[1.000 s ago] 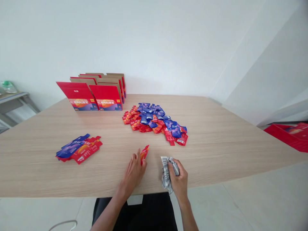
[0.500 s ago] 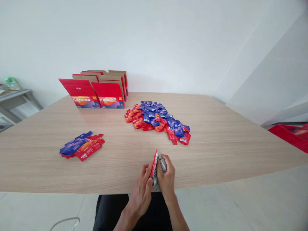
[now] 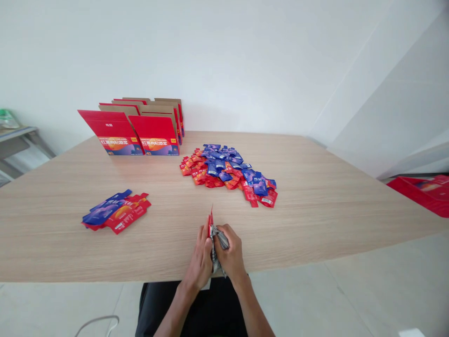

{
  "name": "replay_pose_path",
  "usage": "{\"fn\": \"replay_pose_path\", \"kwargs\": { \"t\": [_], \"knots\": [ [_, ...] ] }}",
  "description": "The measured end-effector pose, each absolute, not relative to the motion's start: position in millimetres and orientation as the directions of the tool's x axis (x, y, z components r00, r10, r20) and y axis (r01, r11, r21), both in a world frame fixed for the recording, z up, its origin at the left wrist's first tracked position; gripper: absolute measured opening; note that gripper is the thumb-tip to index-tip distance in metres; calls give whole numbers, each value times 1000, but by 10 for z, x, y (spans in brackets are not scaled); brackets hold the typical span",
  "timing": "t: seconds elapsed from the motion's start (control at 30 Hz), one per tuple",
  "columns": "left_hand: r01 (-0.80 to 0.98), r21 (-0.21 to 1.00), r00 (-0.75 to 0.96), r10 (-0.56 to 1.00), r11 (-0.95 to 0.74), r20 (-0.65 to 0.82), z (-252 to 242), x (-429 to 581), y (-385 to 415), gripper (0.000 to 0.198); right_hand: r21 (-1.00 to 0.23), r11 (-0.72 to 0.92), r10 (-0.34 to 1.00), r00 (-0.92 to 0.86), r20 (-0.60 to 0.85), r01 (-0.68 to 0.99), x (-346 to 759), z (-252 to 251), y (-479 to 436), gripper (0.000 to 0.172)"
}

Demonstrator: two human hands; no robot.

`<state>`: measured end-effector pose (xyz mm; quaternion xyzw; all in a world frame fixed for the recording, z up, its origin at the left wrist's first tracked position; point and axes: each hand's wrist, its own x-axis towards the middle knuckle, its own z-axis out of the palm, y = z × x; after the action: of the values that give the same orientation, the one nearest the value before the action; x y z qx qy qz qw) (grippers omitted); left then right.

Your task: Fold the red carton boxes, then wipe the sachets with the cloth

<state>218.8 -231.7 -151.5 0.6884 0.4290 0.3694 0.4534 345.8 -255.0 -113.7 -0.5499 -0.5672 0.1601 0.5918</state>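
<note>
At the table's front edge, my left hand [image 3: 199, 260] is closed against a thin red packet or carton [image 3: 210, 223] standing on edge, its fingers along the left face. My right hand [image 3: 232, 256] wraps round a crumpled grey-and-white striped piece [image 3: 222, 239], perhaps paper or foil, pressed against the red one's right side. My fingers hide most of both. Beyond my hands lies a heap of small red and blue sachets [image 3: 220, 164]. Flattened red and blue cartons [image 3: 117, 213] overlap on the left.
Open red boxes [image 3: 156, 135] with brown insides stand in rows at the back left of the wooden table [image 3: 315, 196], near the white wall. Another red box [image 3: 421, 192] is at the far right. A side table [image 3: 17, 133] stands at the left edge.
Both hands have moved left in the picture with what they hold, and the red piece now shows more edge-on. The camera view has shifted slightly.
</note>
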Motion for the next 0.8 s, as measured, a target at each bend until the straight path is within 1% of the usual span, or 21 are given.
{"fn": "replay_pose_path", "kwargs": {
  "t": [0.13, 0.27, 0.33, 0.43, 0.57, 0.67, 0.8],
  "knots": [
    [164, 975, 297, 950, -152, 98, -1309, 2204, -2209, 80, -812, 385, 837, 203, 507, 439, 3461, -1096, -2569, 20],
    [33, 999, 277, 961, -5, -4, -1274, 2205, -2154, 85, -794, 414, 847, 132, 515, 445, 3458, -1103, -2591, 21],
    [-2, 1000, 272, 962, 27, -26, -1280, 2210, -2144, 91, -792, 421, 844, 128, 521, 443, 3467, -1133, -2586, 21],
    [-61, 998, 283, 959, 25, -7, -1293, 2217, -2158, 95, -793, 426, 835, 147, 530, 437, 3481, -1181, -2567, 20],
    [-125, 992, 293, 956, 16, 22, -1356, 2204, -2191, 84, -794, 413, 819, 200, 538, 445, 3459, -1205, -2549, 20],
    [-87, 996, 285, 958, -20, 44, -1422, 2186, -2198, 78, -792, 398, 802, 243, 545, 463, 3425, -1201, -2538, 20],
    [24, 988, 353, 926, -153, 135, -1438, 2165, -2205, 69, -797, 371, 774, 315, 549, 477, 3425, -1204, -2506, 18]
  ]
}}
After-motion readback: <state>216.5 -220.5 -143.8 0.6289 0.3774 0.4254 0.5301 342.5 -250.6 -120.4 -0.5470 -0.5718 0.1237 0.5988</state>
